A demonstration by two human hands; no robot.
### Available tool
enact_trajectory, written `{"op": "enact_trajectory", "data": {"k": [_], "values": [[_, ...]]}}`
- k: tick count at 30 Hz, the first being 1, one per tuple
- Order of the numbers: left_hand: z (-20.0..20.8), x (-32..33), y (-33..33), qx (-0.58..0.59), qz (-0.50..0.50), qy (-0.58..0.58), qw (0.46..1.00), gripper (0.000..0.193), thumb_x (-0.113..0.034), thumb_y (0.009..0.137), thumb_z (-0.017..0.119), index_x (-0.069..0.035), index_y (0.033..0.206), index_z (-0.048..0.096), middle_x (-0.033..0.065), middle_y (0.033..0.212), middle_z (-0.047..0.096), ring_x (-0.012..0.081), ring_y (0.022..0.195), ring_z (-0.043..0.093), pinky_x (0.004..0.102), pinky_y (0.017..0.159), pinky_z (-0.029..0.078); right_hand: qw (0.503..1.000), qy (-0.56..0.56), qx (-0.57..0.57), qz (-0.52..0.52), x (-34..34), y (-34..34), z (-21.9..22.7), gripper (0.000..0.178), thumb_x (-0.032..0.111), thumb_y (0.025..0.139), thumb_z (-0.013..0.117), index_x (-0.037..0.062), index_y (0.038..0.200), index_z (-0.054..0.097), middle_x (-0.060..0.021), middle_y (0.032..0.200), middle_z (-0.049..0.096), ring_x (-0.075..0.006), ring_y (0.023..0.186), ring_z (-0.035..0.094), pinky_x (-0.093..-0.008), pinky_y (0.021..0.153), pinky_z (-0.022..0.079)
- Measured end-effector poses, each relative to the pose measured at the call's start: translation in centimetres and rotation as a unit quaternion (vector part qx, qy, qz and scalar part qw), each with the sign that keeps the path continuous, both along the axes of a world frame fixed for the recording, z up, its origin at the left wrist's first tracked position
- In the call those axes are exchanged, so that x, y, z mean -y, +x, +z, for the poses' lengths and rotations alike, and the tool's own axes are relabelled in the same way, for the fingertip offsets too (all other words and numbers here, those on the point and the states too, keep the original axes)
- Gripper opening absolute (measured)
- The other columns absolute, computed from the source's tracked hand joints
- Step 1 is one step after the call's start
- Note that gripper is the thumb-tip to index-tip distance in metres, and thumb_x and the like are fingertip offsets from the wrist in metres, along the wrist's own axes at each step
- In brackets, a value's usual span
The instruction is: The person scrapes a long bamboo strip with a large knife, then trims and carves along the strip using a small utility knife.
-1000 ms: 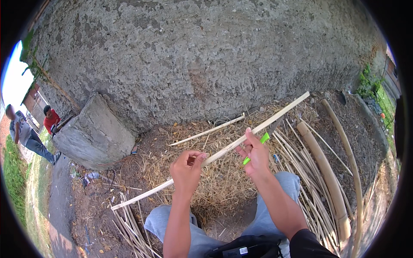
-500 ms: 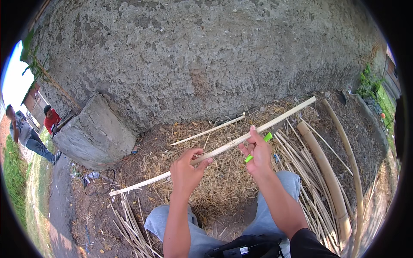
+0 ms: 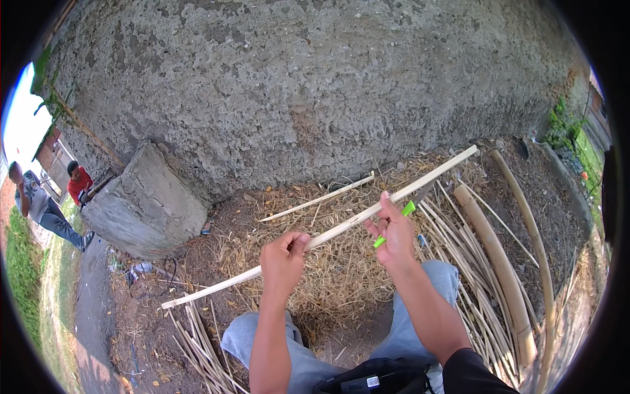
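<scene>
A long pale bamboo strip slants across in front of me, its left end low and its right end high. My left hand is closed around it left of the middle. Farther right, my right hand steadies the strip with thumb and fingers. That same hand grips a knife by its bright green handle. The dark blade points up and right, just below the strip and partly hidden by it.
Thin split strips lie heaped on the right beside a thick bamboo pole. Another bundle lies at lower left. Shavings cover the ground between my knees. A rough wall and stone block stand ahead. Two people are at far left.
The bamboo strip has slid slightly toward the lower left. My left hand's fingers have closed more tightly on it, with the thumb now up. My right hand and the knife have barely moved.
</scene>
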State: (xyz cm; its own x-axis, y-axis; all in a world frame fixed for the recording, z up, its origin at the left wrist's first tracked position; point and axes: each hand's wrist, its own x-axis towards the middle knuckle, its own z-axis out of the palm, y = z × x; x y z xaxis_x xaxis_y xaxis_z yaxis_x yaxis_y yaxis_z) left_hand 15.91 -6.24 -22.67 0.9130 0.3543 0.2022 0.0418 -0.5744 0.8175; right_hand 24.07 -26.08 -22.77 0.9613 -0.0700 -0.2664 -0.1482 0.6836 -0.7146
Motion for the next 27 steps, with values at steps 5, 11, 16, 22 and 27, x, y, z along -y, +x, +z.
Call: {"op": "enact_trajectory", "data": {"k": [5,11,16,22,27], "values": [[0.5,1.4,0.1,0.138,0.039,0.023,0.989,0.034,-0.033,0.095,0.065,-0.002,0.109,0.069,0.0070,0.084,0.073,0.0209,0.075,0.069,0.0374,0.065,0.051,1.000,-0.002,-0.017,-0.002,0.0,0.1,0.0,0.030,0.032,0.092,0.072,0.0135,0.080,0.051,0.0037,0.069,0.042,-0.0047,0.047,0.035,-0.0332,0.069,0.056],[0.1,1.0,0.6,0.285,-0.056,0.358,0.887,0.023,-0.023,0.089,0.070,-0.003,0.101,0.068,0.0078,0.089,0.071,0.0289,0.075,0.067,0.0413,0.064,0.050,1.000,0.021,-0.013,-0.013,-0.1,0.3,-0.3,0.029,0.030,0.091,0.074,0.0061,0.093,0.058,0.0034,0.065,0.040,-0.0058,0.053,0.038,-0.0360,0.074,0.058],[-0.1,1.4,-0.4,0.183,-0.044,0.267,0.945,0.018,-0.019,0.086,0.072,-0.008,0.100,0.070,0.0072,0.083,0.069,0.0290,0.064,0.064,0.0395,0.055,0.048,1.000,0.019,-0.002,0.008,1.1,0.8,0.5,0.029,0.030,0.091,0.074,0.0068,0.097,0.058,0.0018,0.073,0.047,-0.0058,0.053,0.037,-0.0354,0.070,0.058],[0.8,1.5,-1.4,0.162,0.010,0.232,0.959,0.018,-0.014,0.084,0.074,-0.005,0.100,0.072,0.0123,0.079,0.069,0.0285,0.059,0.063,0.0371,0.054,0.047,0.995,-0.001,0.030,-0.092,6.4,2.7,2.5,0.030,0.030,0.092,0.072,0.0087,0.108,0.060,0.0014,0.084,0.054,-0.0060,0.050,0.036,-0.0264,0.057,0.049],[0.9,1.0,-1.7,0.162,0.016,0.215,0.963,0.016,-0.018,0.087,0.071,-0.009,0.100,0.071,0.0090,0.076,0.068,0.0305,0.059,0.063,0.0409,0.052,0.046,0.955,-0.251,0.160,0.007,8.6,2.0,2.5,0.030,0.027,0.088,0.076,0.0033,0.104,0.067,0.0002,0.072,0.060,-0.0065,0.053,0.049,-0.0271,0.049,0.043]]}}
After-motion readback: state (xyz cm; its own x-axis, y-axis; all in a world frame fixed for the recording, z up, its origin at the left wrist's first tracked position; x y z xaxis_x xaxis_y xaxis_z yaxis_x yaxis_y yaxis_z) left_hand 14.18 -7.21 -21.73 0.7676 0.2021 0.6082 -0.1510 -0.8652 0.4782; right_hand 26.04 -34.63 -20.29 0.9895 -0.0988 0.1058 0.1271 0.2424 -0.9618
